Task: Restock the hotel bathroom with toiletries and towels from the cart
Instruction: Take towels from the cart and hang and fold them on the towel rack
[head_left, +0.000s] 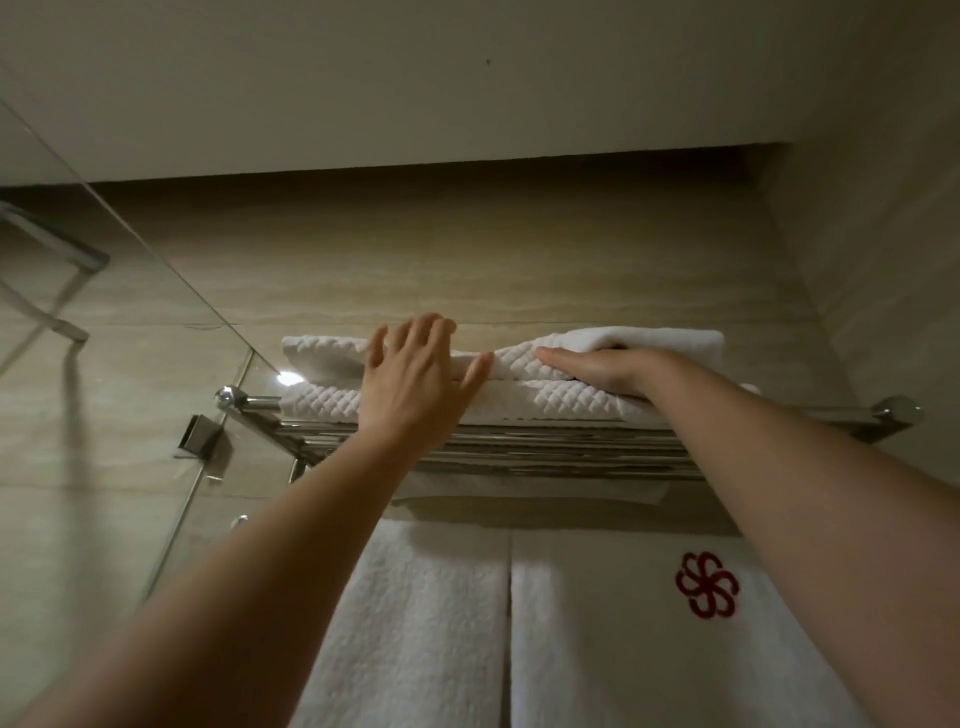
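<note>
Two folded white waffle-textured towels lie stacked on a chrome wall rack (893, 410) above me. The upper towel (322, 353) is rumpled at its right end; the lower towel (571, 402) lies flat on the bars. My left hand (410, 379) presses flat with spread, straight fingers against the front of the stack. My right hand (597, 366) is slid between the two towels, thumb showing, its fingers hidden under the upper towel. Below the rack hang two white towels, the left hanging towel (415, 623) plain, the right hanging towel (623, 649) bearing a red flower logo (706, 584).
A glass shower panel (156, 364) with a metal clamp (200, 436) stands close at the left of the rack. Beige tiled wall (467, 260) lies behind, a side wall (883, 260) at the right, and the ceiling (467, 78) is low above.
</note>
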